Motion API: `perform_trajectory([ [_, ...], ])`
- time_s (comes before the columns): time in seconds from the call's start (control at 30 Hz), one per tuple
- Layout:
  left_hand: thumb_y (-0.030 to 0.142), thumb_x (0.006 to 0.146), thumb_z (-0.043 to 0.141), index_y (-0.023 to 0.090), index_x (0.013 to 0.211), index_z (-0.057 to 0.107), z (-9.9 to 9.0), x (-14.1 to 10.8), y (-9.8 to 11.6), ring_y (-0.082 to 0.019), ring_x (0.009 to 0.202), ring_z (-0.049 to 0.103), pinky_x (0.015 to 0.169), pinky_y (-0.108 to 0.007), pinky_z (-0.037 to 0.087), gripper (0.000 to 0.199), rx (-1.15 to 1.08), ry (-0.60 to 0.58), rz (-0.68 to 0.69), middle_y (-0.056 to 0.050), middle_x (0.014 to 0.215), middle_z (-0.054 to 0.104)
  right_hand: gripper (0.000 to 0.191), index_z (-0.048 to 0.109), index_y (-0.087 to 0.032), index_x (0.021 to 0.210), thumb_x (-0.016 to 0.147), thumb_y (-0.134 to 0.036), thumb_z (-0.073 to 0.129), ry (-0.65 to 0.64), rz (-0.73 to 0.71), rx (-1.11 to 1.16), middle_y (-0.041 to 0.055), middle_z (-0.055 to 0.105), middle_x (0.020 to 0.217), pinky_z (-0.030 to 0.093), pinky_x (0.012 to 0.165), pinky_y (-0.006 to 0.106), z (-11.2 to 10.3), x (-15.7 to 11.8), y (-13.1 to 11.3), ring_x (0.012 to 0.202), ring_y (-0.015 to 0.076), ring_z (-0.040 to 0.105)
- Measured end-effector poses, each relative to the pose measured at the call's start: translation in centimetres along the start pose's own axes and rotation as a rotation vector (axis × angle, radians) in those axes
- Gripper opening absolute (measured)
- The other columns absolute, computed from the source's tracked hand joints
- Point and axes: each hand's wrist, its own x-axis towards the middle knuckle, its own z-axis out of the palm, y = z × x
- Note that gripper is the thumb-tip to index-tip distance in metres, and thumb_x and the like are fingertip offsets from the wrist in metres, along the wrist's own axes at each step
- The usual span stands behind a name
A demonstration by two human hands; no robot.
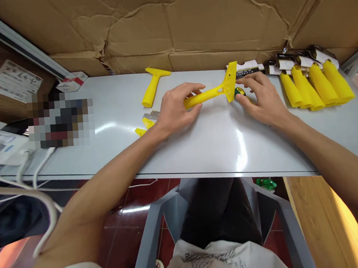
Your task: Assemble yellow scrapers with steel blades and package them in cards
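Note:
My left hand (179, 109) is closed around the handle of a yellow scraper (208, 96), held above the table with its wide head toward my right hand. My right hand (260, 97) is beside that head, thumb and fingers apart and curved. Between and behind them shows a dark green and yellow tool handle (240, 91), partly hidden by the hand; I cannot tell whether the thumb touches it. A second yellow scraper (155, 86) lies farther back on the left. Near my left wrist are small yellow pieces (148, 122) and a metal-coloured piece (152, 115), partly covered.
Several yellow scrapers with packaging on their heads (315, 84) lie in a row at the right. Black and white packaging (248, 68) is at the back against the cardboard (199, 26). A red and white box (72, 82) stands back left; white cables (43, 168) run at the left edge.

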Motion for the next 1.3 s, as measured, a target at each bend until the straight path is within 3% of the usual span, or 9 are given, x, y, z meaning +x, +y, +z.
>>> perform_trajectory([
  [0.2, 0.038, 0.097, 0.071, 0.028, 0.133, 0.077, -0.3, 0.2, -0.3, -0.028, 0.113, 0.072, 0.109, -0.046, 0.056, 0.038, -0.065, -0.08, -0.025, -0.005, 0.121, 0.08, 0.053, 0.055, -0.032, 0.159, 0.111, -0.053, 0.045, 0.037, 0.013, 0.078, 0.0111, 0.079, 0.12, 0.058, 0.097, 0.053, -0.7, -0.1, -1.6, 0.113, 0.0344, 0.073],
  [0.37, 0.024, 0.099, 0.06, 0.03, 0.136, 0.077, -0.5, 0.6, -1.7, -0.031, 0.11, 0.065, 0.106, -0.051, 0.049, 0.041, 0.093, -0.192, 0.075, -0.007, 0.107, 0.075, 0.052, 0.059, -0.038, 0.157, 0.11, -0.055, 0.045, 0.038, 0.016, 0.054, 0.0135, 0.073, 0.133, 0.056, 0.099, 0.059, -1.0, -0.3, -1.7, 0.122, 0.0375, 0.067],
  [0.53, 0.019, 0.1, 0.053, 0.031, 0.13, 0.078, -0.5, 0.7, -1.8, -0.031, 0.113, 0.063, 0.109, -0.054, 0.042, 0.041, 0.107, -0.296, 0.136, -0.006, 0.117, 0.08, 0.054, 0.069, -0.032, 0.147, 0.103, -0.061, 0.059, -0.061, -0.143, 0.055, 0.0156, 0.063, 0.149, 0.051, 0.106, 0.06, -0.2, -0.4, -0.7, 0.132, 0.0404, 0.061],
  [0.73, 0.022, 0.102, 0.052, 0.03, 0.128, 0.078, 0.0, 0.8, -2.5, -0.032, 0.119, 0.063, 0.113, -0.055, 0.041, 0.038, 0.102, -0.385, 0.178, -0.006, 0.123, 0.081, 0.059, 0.078, -0.033, 0.135, 0.101, -0.076, 0.058, -0.191, -0.374, -0.029, 0.0101, 0.077, 0.122, 0.035, 0.117, 0.064, 0.8, -0.8, -0.5, 0.121, 0.0375, 0.061],
  [0.83, 0.036, 0.098, 0.066, 0.03, 0.127, 0.079, -2.1, 1.5, -3.7, -0.033, 0.127, 0.06, 0.114, -0.053, 0.044, 0.032, 0.101, -0.428, 0.201, -0.007, 0.129, 0.079, 0.063, 0.081, -0.031, 0.129, 0.098, -0.082, 0.058, -0.203, -0.431, -0.055, 0.0104, 0.075, 0.12, 0.03, 0.123, 0.063, 1.2, -0.9, -0.5, 0.119, 0.0354, 0.061],
  [0.9, 0.054, 0.095, 0.073, 0.03, 0.113, 0.081, -4.6, 2.1, -4.2, -0.032, 0.119, 0.062, 0.111, -0.049, 0.047, 0.031, 0.148, -0.432, 0.162, -0.007, 0.118, 0.078, 0.063, 0.082, -0.028, 0.127, 0.1, -0.08, 0.058, -0.21, -0.434, -0.084, 0.0115, 0.074, 0.118, 0.032, 0.122, 0.061, 1.3, -0.9, -0.5, 0.116, 0.034, 0.062],
  [0.97, 0.069, 0.094, 0.071, 0.027, 0.107, 0.08, -7.2, 2.4, -4.3, -0.028, 0.105, 0.064, 0.101, -0.043, 0.049, 0.045, 0.217, -0.483, 0.077, -0.007, 0.111, 0.075, 0.062, 0.082, -0.025, 0.127, 0.101, -0.077, 0.059, -0.206, -0.438, -0.095, 0.0121, 0.073, 0.116, 0.033, 0.121, 0.06, 1.5, -0.9, -0.6, 0.113, 0.0331, 0.062],
  [1.07, 0.069, 0.102, 0.061, 0.02, 0.112, 0.077, -9.8, 2.4, -4.1, -0.023, 0.106, 0.061, 0.099, -0.035, 0.047, 0.052, 0.35, -0.558, -0.007, -0.006, 0.114, 0.073, 0.061, 0.083, -0.022, 0.124, 0.102, -0.074, 0.059, -0.175, -0.432, -0.119, 0.0123, 0.072, 0.11, 0.033, 0.12, 0.06, 1.7, -1.0, -0.8, 0.11, 0.0327, 0.061],
  [1.3, 0.065, 0.088, 0.074, 0.025, 0.095, 0.081, -8.7, 2.0, -6.8, -0.025, 0.103, 0.063, 0.093, -0.035, 0.047, 0.041, 0.348, -0.741, 0.009, -0.002, 0.098, 0.076, 0.053, 0.083, -0.019, 0.119, 0.108, -0.061, 0.054, -0.101, -0.459, -0.12, 0.0108, 0.074, 0.095, 0.036, 0.118, 0.056, 2.4, -1.1, -1.0, 0.103, 0.0307, 0.061],
])
